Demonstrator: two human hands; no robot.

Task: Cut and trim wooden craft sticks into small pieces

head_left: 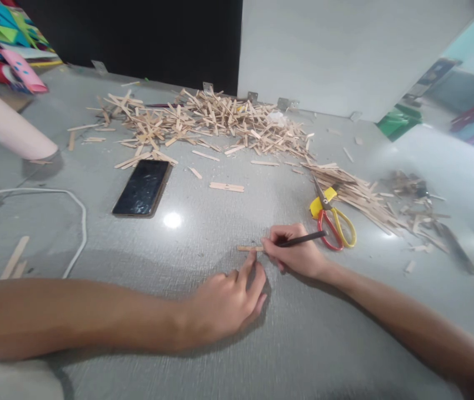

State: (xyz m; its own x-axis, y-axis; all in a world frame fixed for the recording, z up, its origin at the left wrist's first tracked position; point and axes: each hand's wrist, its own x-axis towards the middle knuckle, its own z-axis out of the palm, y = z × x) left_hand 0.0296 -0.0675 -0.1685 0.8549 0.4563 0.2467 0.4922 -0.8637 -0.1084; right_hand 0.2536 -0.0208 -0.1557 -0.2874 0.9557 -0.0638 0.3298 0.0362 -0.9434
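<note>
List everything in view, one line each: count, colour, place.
wooden sticks pile: many, pale wood, far middle of table
stick bundle: many, pale wood, right, behind scissors
scissors: one, red and yellow handles, right of centre
phone: one, black, screen up, left of centre
cable: one, white, left
table: one, grey
small stick: one, pale wood, under the fingertips of both hands
pen: one, black, in right hand
left hand: fingers on small stick
right hand: grips pen
</note>
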